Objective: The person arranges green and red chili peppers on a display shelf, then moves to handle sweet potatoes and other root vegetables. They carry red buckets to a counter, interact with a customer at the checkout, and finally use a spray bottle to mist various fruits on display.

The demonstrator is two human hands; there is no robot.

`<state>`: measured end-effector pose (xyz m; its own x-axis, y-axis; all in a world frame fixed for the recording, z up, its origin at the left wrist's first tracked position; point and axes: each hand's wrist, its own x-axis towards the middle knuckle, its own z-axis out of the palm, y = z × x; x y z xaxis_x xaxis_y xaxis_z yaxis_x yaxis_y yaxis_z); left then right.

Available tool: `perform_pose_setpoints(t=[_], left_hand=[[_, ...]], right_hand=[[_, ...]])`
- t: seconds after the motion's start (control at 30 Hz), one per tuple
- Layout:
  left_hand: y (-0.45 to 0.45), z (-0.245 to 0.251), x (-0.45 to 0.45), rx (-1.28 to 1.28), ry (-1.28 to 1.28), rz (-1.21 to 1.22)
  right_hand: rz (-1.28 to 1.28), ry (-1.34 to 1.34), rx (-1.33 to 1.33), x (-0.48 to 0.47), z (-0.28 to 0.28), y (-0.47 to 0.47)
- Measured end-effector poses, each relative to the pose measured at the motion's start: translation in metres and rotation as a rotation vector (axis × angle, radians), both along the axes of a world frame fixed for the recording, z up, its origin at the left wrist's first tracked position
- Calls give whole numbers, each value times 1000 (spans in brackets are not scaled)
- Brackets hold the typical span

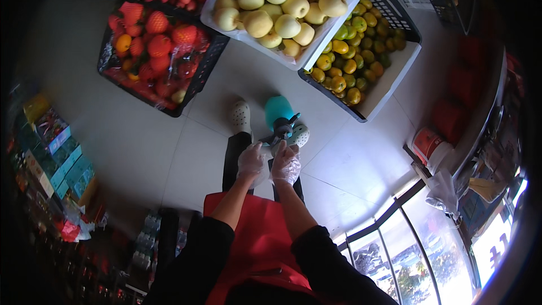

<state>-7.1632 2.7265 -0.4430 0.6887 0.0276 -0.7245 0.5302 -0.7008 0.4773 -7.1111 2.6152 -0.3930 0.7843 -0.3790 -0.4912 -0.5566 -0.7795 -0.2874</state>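
Observation:
Both of my hands wear thin clear plastic gloves and are held side by side, a little apart, before my red apron. My left hand [250,162] is curled near the black pump head of a teal spray bottle [277,109]. My right hand [286,164] is curled too, its thumb side towards the nozzle. From this view I cannot tell whether either hand grips the bottle's handle or only overlaps it. The bottle appears between my two light clogs, above the tiled floor. Past it, pale yellow-green pears [288,25] fill a lined crate.
A black crate [188,93] of red net-wrapped fruit stands ahead to the left, and a crate of green-orange citrus [349,66] ahead to the right. Stacked boxes [70,165] line the left side. A white-and-red bucket [427,144] and glass doors [406,241] are on the right.

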Motion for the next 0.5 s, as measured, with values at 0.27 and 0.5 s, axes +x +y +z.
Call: perform_pose_setpoints(t=[0.27,0.5], left_hand=[[-27,-39,-25,-46,-87,-30],[-51,-74,11,-22,35,66]], right_hand=[[259,-10,-16,8,-101,-14],[286,29,173,4,-4,-27]])
